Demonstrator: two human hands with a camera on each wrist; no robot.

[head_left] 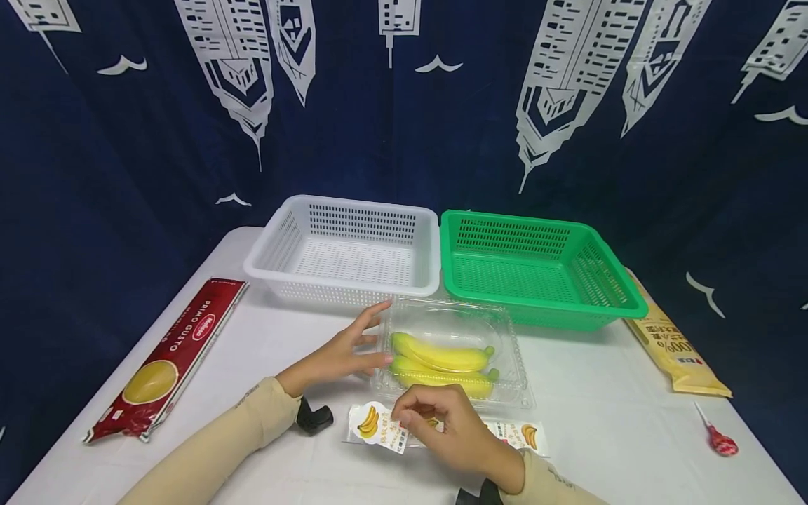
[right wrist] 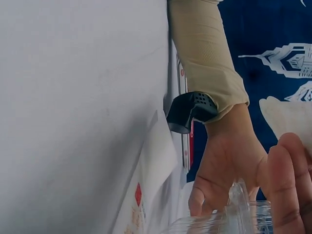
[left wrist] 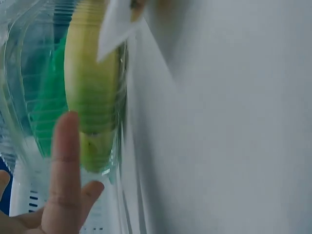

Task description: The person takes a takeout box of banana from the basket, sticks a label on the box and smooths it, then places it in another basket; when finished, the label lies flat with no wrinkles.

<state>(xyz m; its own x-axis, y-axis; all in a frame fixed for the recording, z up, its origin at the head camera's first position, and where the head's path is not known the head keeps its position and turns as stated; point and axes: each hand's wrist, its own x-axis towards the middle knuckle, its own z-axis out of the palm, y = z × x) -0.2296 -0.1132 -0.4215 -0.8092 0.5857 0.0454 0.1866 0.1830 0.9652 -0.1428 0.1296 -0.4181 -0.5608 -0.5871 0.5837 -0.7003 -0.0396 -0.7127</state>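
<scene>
My right hand (head_left: 451,428) pinches a white sticker (head_left: 379,426) printed with bananas between thumb and fingers. Its blank back shows in the right wrist view. Below that hand lies a strip of similar banana labels (head_left: 520,433), partly hidden. My left hand (head_left: 344,354) is spread at the left side of a clear plastic clamshell box (head_left: 451,313), fingers fairly straight, thumb at its edge. Inside the box are two yellow bananas (head_left: 442,356) with greenish ends. In the left wrist view the bananas (left wrist: 92,83) show through the ribbed plastic, beyond my thumb.
Behind the box stand a white basket (head_left: 344,286) and a green basket (head_left: 549,312). A red pasta packet (head_left: 183,344) lies at the left, a yellow packet (head_left: 678,344) at the right. Close to the right edge is a red lollipop (head_left: 722,442).
</scene>
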